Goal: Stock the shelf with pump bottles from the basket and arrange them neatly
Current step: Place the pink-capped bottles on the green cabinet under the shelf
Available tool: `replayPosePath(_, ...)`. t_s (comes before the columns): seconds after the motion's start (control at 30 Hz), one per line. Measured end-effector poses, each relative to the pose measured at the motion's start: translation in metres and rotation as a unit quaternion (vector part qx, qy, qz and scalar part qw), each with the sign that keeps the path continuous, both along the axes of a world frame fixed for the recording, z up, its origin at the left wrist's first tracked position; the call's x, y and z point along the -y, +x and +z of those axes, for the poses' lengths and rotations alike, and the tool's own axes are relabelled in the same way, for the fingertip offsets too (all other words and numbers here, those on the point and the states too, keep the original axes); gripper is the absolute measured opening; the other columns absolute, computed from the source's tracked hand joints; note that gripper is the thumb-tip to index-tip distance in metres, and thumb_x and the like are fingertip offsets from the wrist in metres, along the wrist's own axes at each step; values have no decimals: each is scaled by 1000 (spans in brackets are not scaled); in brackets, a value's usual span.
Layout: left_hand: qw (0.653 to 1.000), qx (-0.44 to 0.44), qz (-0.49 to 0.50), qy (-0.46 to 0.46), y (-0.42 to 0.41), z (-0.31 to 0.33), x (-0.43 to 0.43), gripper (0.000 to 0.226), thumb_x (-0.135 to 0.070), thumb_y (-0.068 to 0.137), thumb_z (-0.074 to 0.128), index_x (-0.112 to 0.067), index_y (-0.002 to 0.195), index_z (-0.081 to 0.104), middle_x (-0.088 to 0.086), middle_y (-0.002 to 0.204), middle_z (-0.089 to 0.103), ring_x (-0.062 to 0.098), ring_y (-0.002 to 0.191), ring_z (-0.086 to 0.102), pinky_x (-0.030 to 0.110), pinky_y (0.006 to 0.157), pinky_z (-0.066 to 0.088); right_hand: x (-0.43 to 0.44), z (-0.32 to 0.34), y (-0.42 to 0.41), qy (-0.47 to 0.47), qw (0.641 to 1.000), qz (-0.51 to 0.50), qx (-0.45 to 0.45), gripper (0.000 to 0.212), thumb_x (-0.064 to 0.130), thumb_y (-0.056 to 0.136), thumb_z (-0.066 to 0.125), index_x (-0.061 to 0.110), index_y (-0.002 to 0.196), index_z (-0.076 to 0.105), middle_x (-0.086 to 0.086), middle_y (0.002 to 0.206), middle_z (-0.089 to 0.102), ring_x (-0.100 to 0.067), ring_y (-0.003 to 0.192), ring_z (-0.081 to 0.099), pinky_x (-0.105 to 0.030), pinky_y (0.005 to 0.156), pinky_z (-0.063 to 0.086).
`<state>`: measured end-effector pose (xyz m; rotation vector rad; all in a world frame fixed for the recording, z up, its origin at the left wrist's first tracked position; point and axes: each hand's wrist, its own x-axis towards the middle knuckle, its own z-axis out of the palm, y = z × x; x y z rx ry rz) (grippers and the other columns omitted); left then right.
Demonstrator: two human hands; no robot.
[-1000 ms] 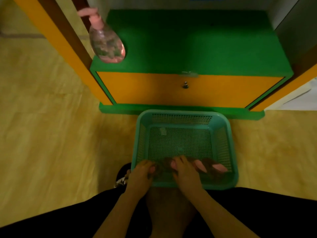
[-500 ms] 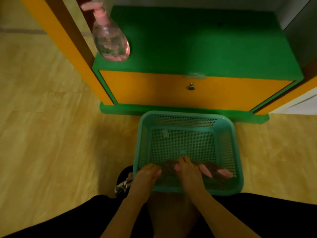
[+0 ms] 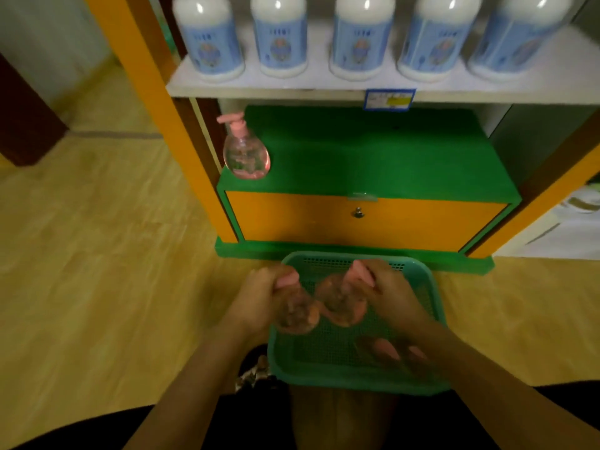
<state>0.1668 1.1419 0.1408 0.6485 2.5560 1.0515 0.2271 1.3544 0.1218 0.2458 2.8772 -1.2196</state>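
Pump bottles remain the stock in hand; green shelf (image 3: 373, 157) carries one upright pump bottle (image 3: 245, 155) at its left front corner, presumably the start of a row running rightward. Teal basket (image 3: 418, 287) sits on the floor against the shelf base, within easy reach. Left hand (image 3: 259, 297) is clamped on one clear bottle (image 3: 297, 315), right hand (image 3: 386, 289) on another (image 3: 341, 303), both held above the basket (motion blur). More bottles (image 3: 384, 349) lie on the basket floor; count unclear.

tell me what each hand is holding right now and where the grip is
Left hand holds a pump bottle; right hand holds another. Each grip is at the pump neck.
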Motion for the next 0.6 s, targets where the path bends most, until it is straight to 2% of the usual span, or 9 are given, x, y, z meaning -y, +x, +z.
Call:
replayPosePath(0.07, 1000, -26, -6, 12, -10, 36, 1, 9, -15, 86, 57, -18, 89, 65, -7, 88, 63, -1, 79, 55, 17, 75, 43, -5, 32, -11, 12, 999, 33, -38, 25, 30, 90, 50, 14, 107, 58, 2, 100, 55, -13, 93, 53, -20, 73, 42)
replayPosePath(0.13, 999, -53, 4, 3, -21, 71, 2, 15, -16, 86, 58, -16, 99, 66, -10, 98, 61, 5, 89, 56, 22, 80, 42, -12, 62, -23, 23, 996, 51, -62, 26, 31, 89, 52, 14, 107, 58, -1, 100, 56, -15, 91, 53, -23, 71, 43)
replayPosePath(0.17, 998, -67, 16, -5, -27, 87, 2, 20, -18, 85, 59, -12, 104, 66, -8, 101, 61, 8, 93, 56, 21, 78, 41, -15, 75, -30, 30, 995, 56, -77, 23, 33, 89, 52, 18, 105, 57, -2, 99, 57, -16, 91, 53, -25, 71, 42)
replayPosePath(0.23, 994, -103, 26, -12, -38, 117, 2, 23, -19, 84, 62, -9, 104, 67, 0, 99, 64, 13, 89, 56, 18, 66, 39, -18, 102, -42, 20, 994, 69, -86, 4, 40, 87, 51, 44, 90, 51, -2, 95, 58, -20, 88, 56, -30, 72, 43)
replayPosePath(0.3, 990, -136, 35, -15, -48, 139, 2, 24, -19, 82, 64, -9, 104, 68, 2, 96, 65, 13, 83, 54, 14, 62, 37, -21, 120, -54, 30, 990, 77, -111, 18, 43, 84, 52, 50, 71, 42, 0, 87, 57, -23, 84, 58, -38, 76, 45)
replayPosePath(0.37, 989, -142, 48, -15, -57, 152, 4, 26, -20, 81, 65, -11, 106, 68, 5, 99, 68, 17, 85, 57, 23, 69, 42, -20, 134, -62, 43, 987, 76, -136, 22, 38, 82, 52, 46, 68, 37, 6, 82, 51, -19, 82, 53, -35, 76, 43)
replayPosePath(0.47, 989, -135, 66, -14, -69, 158, 5, 26, -20, 81, 65, -13, 105, 68, 10, 101, 68, 21, 87, 60, 30, 74, 45, -19, 138, -78, 59, 982, 86, -154, 2, 37, 82, 50, 39, 82, 49, 20, 79, 44, -12, 83, 50, -20, 71, 34)
replayPosePath(0.53, 987, -142, 73, -25, -78, 154, 3, 26, -21, 81, 64, -14, 106, 68, 9, 102, 68, 16, 82, 55, 25, 68, 37, -18, 133, -94, 84, 980, 88, -160, 24, 37, 83, 50, 21, 99, 58, 22, 81, 42, -9, 84, 48, -12, 69, 31)
replayPosePath(0.6, 986, -145, 78, -37, -86, 151, 2, 28, -22, 81, 64, -16, 108, 68, 8, 102, 68, 13, 81, 51, 23, 68, 33, -16, 124, -115, 86, 978, 86, -171, 29, 34, 86, 52, 13, 104, 58, 20, 82, 43, -9, 83, 47, -12, 69, 31)
